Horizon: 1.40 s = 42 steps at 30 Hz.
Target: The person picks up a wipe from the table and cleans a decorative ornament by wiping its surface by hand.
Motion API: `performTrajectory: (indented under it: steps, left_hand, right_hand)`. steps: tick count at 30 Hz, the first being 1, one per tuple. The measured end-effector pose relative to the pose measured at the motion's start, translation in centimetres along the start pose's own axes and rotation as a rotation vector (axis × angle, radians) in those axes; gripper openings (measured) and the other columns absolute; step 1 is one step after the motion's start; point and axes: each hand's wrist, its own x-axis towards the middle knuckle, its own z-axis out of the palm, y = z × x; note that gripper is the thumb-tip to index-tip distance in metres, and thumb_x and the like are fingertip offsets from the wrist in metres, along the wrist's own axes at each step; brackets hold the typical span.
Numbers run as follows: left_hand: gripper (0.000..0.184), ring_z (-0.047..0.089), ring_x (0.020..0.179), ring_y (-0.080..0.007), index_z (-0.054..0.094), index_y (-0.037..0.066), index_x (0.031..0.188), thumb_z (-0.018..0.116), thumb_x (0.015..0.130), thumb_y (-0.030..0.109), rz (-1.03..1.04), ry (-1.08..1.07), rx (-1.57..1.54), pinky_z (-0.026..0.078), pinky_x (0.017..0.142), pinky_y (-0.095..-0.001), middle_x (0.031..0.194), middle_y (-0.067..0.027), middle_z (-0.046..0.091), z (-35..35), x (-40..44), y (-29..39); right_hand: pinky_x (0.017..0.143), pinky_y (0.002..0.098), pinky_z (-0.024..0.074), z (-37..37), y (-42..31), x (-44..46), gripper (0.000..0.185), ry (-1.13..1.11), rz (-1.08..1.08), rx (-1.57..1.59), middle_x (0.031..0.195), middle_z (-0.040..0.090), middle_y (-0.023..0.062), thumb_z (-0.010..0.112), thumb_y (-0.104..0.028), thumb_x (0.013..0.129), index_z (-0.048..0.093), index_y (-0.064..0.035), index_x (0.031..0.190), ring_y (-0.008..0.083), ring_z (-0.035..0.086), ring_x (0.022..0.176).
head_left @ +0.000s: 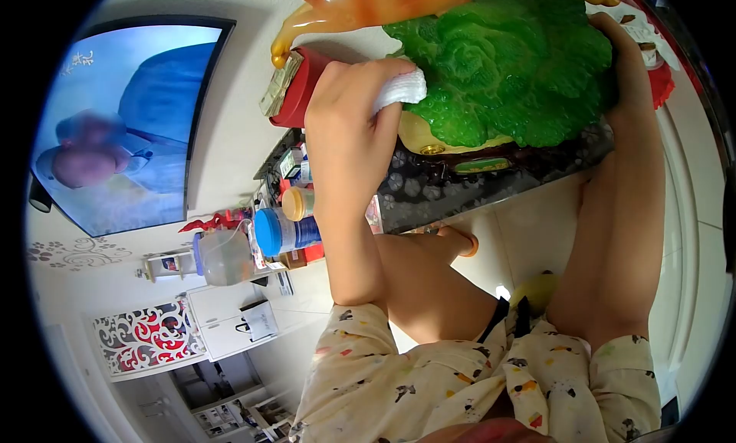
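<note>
My left hand (349, 98) is closed around a folded white cloth (402, 89), which touches the left edge of a large green cabbage ornament (506, 63). The ornament has glossy ruffled leaves, a pale yellow lower part and a dark base with a green plaque (481, 165). Against its right side lies my right hand (616, 56), curved round the leaf edge, with some of its fingers hidden. Across the top of the view, a shiny amber-orange figure (383, 6) adjoins the leaves.
A dark flower-patterned surface (422, 198) lies beneath the ornament. Left of it stand a red box (303, 98) with banknote-like papers, a blue-lidded container (270, 232) and a clear jug (228, 257). A television (130, 121) hangs on the wall. An orange slipper (471, 245) is below.
</note>
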Motion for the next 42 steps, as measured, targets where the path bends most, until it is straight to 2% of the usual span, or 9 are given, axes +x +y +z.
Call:
performTrajectory:
  steps: [4, 8, 12, 16, 22, 25, 27, 34, 42]
  left_hand:
    - [0.024, 0.058, 0.072, -0.0203, 0.067, 0.006, 0.095, 0.065, 0.073, -0.003, -0.038, -0.036, -0.019, 0.047, 0.064, -0.0312, 0.082, -0.0065, 0.066, -0.4, -0.2, 0.0]
    - [0.012, 0.056, 0.068, -0.0040, 0.060, -0.001, 0.097, 0.063, 0.089, 0.008, -0.466, 0.188, -0.553, 0.043, 0.056, -0.0218, 0.083, -0.0040, 0.067, 0.2, -0.7, 0.6]
    - [0.013, 0.055, 0.066, -0.0027, 0.057, 0.000, 0.094, 0.061, 0.091, 0.011, -0.690, 0.178, -0.764, 0.041, 0.057, -0.0184, 0.080, -0.0039, 0.065, -0.7, -1.2, 0.0]
    - [0.010, 0.055, 0.067, -0.0029, 0.057, 0.002, 0.096, 0.060, 0.093, 0.011, -0.722, 0.260, -0.963, 0.042, 0.061, -0.0178, 0.079, -0.0023, 0.064, -0.6, -1.9, -1.0]
    - [0.007, 0.057, 0.070, -0.0046, 0.056, 0.002, 0.094, 0.059, 0.092, 0.008, -0.557, 0.340, -0.744, 0.044, 0.063, -0.0193, 0.082, -0.0036, 0.065, -0.2, -2.0, -0.1]
    - [0.006, 0.059, 0.068, -0.0116, 0.056, 0.002, 0.094, 0.060, 0.090, 0.004, -0.248, 0.297, -0.262, 0.045, 0.063, -0.0228, 0.083, -0.0080, 0.064, 0.0, -1.7, 0.0]
    - [0.013, 0.058, 0.072, -0.0308, 0.059, 0.002, 0.092, 0.064, 0.080, 0.000, -0.029, 0.251, -0.088, 0.046, 0.065, -0.0354, 0.079, -0.0132, 0.060, 0.4, -1.1, -0.3]
    - [0.016, 0.058, 0.074, -0.0300, 0.059, 0.002, 0.094, 0.062, 0.079, -0.003, 0.082, 0.035, 0.032, 0.046, 0.067, -0.0341, 0.083, -0.0125, 0.059, 0.9, -0.6, 1.4]
    - [0.010, 0.057, 0.067, -0.0196, 0.054, 0.002, 0.098, 0.057, 0.088, 0.002, 0.008, 0.063, -0.124, 0.045, 0.062, -0.0279, 0.081, -0.0114, 0.059, 2.5, -0.5, -0.2]
  right_hand:
    - [0.077, 0.0347, 0.0546, 0.6, 0.1, -0.3, 0.035, 0.014, 0.033, 0.034, 0.093, 0.068, 0.0098, 0.058, -0.029, 0.082, 0.064, -0.0023, 0.103, 0.0231, 0.066, 0.083]
    - [0.078, 0.0373, 0.0554, 0.9, 0.1, -0.4, 0.037, 0.017, 0.044, 0.057, 0.095, 0.069, 0.0122, 0.057, -0.029, 0.080, 0.064, -0.0013, 0.104, 0.0260, 0.067, 0.085]
    - [0.077, 0.0380, 0.0557, 0.5, 0.0, -0.2, 0.038, -0.005, 0.043, 0.032, 0.094, 0.069, 0.0130, 0.057, -0.029, 0.079, 0.064, -0.0014, 0.104, 0.0266, 0.067, 0.084]
    - [0.077, 0.0377, 0.0557, 0.2, -0.1, -0.1, 0.037, -0.015, 0.021, 0.012, 0.093, 0.069, 0.0129, 0.058, -0.029, 0.079, 0.065, -0.0017, 0.103, 0.0265, 0.067, 0.083]
    - [0.076, 0.0372, 0.0557, 0.5, 0.0, 0.0, 0.037, -0.015, 0.023, 0.010, 0.092, 0.069, 0.0129, 0.058, -0.030, 0.079, 0.065, -0.0022, 0.102, 0.0265, 0.067, 0.082]
    - [0.076, 0.0369, 0.0557, 0.6, 0.0, -0.1, 0.036, -0.004, 0.045, 0.035, 0.091, 0.069, 0.0128, 0.059, -0.030, 0.078, 0.065, -0.0025, 0.101, 0.0265, 0.067, 0.082]
    - [0.074, 0.0345, 0.0549, 0.3, 0.1, 0.0, 0.034, -0.018, 0.015, -0.001, 0.089, 0.068, 0.0103, 0.060, -0.030, 0.080, 0.065, -0.0031, 0.101, 0.0233, 0.066, 0.080]
    - [0.069, 0.0260, 0.0523, -1.2, 0.0, 0.5, 0.028, -0.047, -0.090, -0.103, 0.085, 0.066, 0.0017, 0.065, -0.029, 0.084, 0.065, -0.0052, 0.098, 0.0122, 0.063, 0.075]
    - [0.069, 0.0277, 0.0533, -0.6, 0.1, 0.3, 0.028, -0.016, -0.053, -0.080, 0.085, 0.066, 0.0038, 0.064, -0.029, 0.083, 0.065, -0.0051, 0.097, 0.0146, 0.064, 0.075]
